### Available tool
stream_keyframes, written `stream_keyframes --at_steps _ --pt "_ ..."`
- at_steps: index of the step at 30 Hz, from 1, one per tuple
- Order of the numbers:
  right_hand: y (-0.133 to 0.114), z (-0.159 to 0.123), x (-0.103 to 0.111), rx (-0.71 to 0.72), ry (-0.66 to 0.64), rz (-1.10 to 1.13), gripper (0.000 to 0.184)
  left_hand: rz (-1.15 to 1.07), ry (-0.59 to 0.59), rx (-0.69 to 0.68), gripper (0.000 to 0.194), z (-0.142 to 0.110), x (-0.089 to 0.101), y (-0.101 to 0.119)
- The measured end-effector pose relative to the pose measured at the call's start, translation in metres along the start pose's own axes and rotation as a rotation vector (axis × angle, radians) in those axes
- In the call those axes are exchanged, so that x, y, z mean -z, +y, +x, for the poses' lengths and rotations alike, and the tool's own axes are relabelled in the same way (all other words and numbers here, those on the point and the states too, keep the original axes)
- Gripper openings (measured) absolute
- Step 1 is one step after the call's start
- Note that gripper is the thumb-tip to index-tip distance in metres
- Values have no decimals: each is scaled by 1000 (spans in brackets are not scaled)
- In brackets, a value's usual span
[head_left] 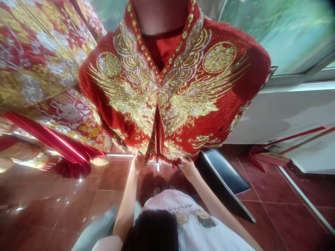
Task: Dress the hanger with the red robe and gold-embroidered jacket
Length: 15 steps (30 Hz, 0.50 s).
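Note:
A red jacket (230,101) with gold and silver embroidery is on a mannequin (162,15) in front of me. Its front edges part below the chest in a narrow gap. At the lower hem, left of that gap, my left hand (135,166) is closed on the cloth, its fingertips partly hidden by the fabric. On the opposite side of the opening, my right hand (188,168) grips the hem between thumb and fingers. Both arms reach up from the bottom of the view.
More red, gold and silver embroidered garments (49,59) hang at the left, beside a shiny red cloth (54,139). A dark, silver-edged panel (227,170) stands behind my right arm. Long-handled red dustpan (272,158) lies farther right on the tiled floor (112,177).

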State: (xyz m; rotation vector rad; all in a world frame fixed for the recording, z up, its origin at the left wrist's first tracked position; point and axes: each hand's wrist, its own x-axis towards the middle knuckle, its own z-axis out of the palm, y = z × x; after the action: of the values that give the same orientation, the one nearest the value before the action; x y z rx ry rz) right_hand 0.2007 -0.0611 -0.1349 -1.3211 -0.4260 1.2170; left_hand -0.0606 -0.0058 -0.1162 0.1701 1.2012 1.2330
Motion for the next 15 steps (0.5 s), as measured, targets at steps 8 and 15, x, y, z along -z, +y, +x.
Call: stream_keyframes --at_steps 8,15 --pt "2 -38 -13 -286 -77 168 44 9 -148 -1 26 -28 1 -32" --pt "-8 -63 -27 -345 -191 214 41 139 -166 4 23 -64 -10 -53"
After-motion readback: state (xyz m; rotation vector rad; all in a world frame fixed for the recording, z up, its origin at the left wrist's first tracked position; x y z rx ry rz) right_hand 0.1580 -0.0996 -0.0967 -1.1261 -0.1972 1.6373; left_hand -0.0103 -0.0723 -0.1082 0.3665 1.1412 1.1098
